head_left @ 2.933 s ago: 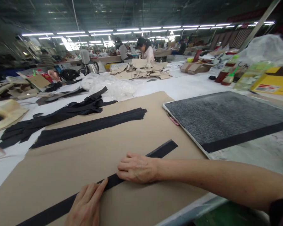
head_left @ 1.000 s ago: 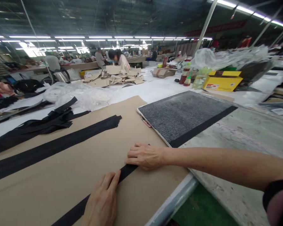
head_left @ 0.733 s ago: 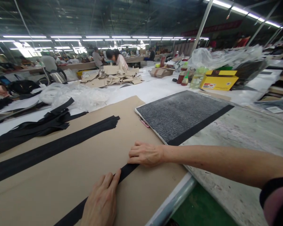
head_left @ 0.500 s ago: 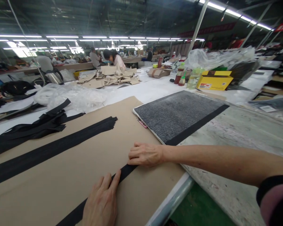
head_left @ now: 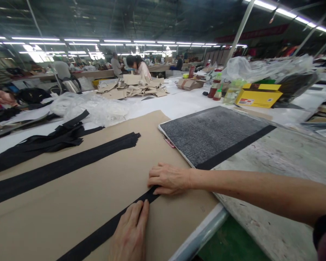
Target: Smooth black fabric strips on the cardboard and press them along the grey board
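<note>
A narrow black fabric strip (head_left: 103, 232) lies diagonally on a sheet of brown paper (head_left: 70, 195). My right hand (head_left: 168, 178) rests on the strip's far end, fingers curled down onto it. Flat beside the strip, nearer to me, lies my left hand (head_left: 130, 235), its fingers stretched out and its fingertips touching the strip's edge. A wider black strip (head_left: 62, 165) lies farther back on the paper. Behind that sits a loose heap of black strips (head_left: 54, 136).
A grey textured board (head_left: 214, 132) with a black band along its near edge lies right of the paper. A yellow box (head_left: 258, 96), bottles (head_left: 216, 90) and plastic bags sit behind. Tan cut pieces (head_left: 133, 87) are piled far back, where other people work. The table edge (head_left: 201, 235) runs below my hands.
My right hand has slid along the strip to its far end, which it now covers. My left hand has shifted right along the strip. The view has turned right.
</note>
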`<state>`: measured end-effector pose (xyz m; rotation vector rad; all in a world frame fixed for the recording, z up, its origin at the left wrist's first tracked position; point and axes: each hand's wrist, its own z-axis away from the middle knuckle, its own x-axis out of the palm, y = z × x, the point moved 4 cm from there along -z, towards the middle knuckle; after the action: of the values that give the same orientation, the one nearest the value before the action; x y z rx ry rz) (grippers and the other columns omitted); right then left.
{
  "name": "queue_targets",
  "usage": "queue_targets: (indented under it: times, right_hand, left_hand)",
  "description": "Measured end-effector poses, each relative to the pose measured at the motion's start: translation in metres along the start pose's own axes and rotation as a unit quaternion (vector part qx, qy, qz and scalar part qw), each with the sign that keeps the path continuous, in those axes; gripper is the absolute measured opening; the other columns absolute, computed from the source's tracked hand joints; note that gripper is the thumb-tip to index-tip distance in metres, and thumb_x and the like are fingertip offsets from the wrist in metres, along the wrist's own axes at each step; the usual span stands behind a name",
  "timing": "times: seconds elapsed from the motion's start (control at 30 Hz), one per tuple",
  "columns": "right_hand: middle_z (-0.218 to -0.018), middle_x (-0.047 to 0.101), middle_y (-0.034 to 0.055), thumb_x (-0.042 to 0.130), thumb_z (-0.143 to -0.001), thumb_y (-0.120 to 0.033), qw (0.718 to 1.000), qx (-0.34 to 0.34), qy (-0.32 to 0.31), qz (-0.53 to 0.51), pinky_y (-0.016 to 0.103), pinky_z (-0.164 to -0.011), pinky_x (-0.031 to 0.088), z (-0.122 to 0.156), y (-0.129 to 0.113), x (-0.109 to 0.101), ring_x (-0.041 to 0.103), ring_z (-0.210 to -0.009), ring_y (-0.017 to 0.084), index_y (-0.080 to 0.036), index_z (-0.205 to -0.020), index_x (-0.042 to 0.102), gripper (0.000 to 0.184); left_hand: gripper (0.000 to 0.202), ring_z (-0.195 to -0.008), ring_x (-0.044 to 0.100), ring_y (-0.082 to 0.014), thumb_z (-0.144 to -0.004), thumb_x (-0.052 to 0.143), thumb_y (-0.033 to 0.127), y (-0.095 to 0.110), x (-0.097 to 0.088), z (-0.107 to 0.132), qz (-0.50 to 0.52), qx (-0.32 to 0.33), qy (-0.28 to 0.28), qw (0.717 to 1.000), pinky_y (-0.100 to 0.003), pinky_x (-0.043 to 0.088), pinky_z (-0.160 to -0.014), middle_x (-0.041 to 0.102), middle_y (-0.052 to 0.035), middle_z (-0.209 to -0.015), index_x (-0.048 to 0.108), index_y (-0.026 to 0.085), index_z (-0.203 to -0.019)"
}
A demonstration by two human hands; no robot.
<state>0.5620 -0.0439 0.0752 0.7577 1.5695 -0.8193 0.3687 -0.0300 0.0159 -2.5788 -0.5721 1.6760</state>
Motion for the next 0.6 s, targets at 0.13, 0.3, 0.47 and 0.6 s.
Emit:
queue_targets:
  times: [0.13, 0.3, 0.47, 0.6]
  right_hand:
    - [-0.090, 0.057, 0.0023, 0.051, -0.092, -0.034, 1.000, -0.001, -0.008, -0.004, 0.030, -0.071, 0.031, -0.013, -0.003, 0.004, 0.051, -0.083, 0.016, -0.019, -0.092, 0.055, 0.015]
    - [-0.085, 0.058, 0.0008, 0.050, -0.092, -0.028, 0.996, 0.035, -0.038, -0.079, 0.029, -0.070, 0.031, -0.026, -0.003, 0.004, 0.051, -0.079, 0.014, -0.018, -0.084, 0.055, 0.013]
    - [-0.074, 0.057, -0.0025, 0.055, -0.087, -0.022, 0.958, 0.121, -0.095, -0.244, 0.023, -0.063, 0.032, -0.029, 0.009, 0.002, 0.049, -0.067, 0.010, -0.015, -0.077, 0.057, 0.012]
    - [-0.078, 0.059, -0.0002, 0.050, -0.091, -0.022, 0.954, 0.126, -0.087, -0.258, 0.022, -0.063, 0.036, -0.029, 0.008, -0.005, 0.050, -0.068, 0.010, -0.014, -0.086, 0.059, 0.013]
  left_hand:
    - [0.058, -0.116, 0.048, -0.0200, -0.075, 0.041, 0.002, 0.010, -0.002, 0.010, -0.021, -0.020, 0.003, 1.000, -0.029, 0.041, -0.095, 0.058, -0.0054, -0.126, 0.047, 0.013, -0.131]
    - [0.058, -0.120, 0.046, -0.0189, -0.076, 0.041, 0.004, 0.013, -0.008, 0.012, -0.007, -0.035, 0.005, 0.999, -0.027, 0.041, -0.096, 0.057, -0.0042, -0.129, 0.045, 0.013, -0.134]
    - [0.057, -0.121, 0.047, -0.0183, -0.077, 0.042, 0.008, 0.013, -0.013, 0.012, -0.013, -0.026, 0.008, 1.000, -0.027, 0.044, -0.095, 0.056, -0.0031, -0.131, 0.045, 0.014, -0.134]
    - [0.056, -0.121, 0.047, -0.0185, -0.076, 0.042, 0.008, 0.013, -0.015, 0.014, -0.010, -0.020, 0.017, 1.000, -0.028, 0.045, -0.094, 0.056, -0.0038, -0.131, 0.047, 0.013, -0.132]
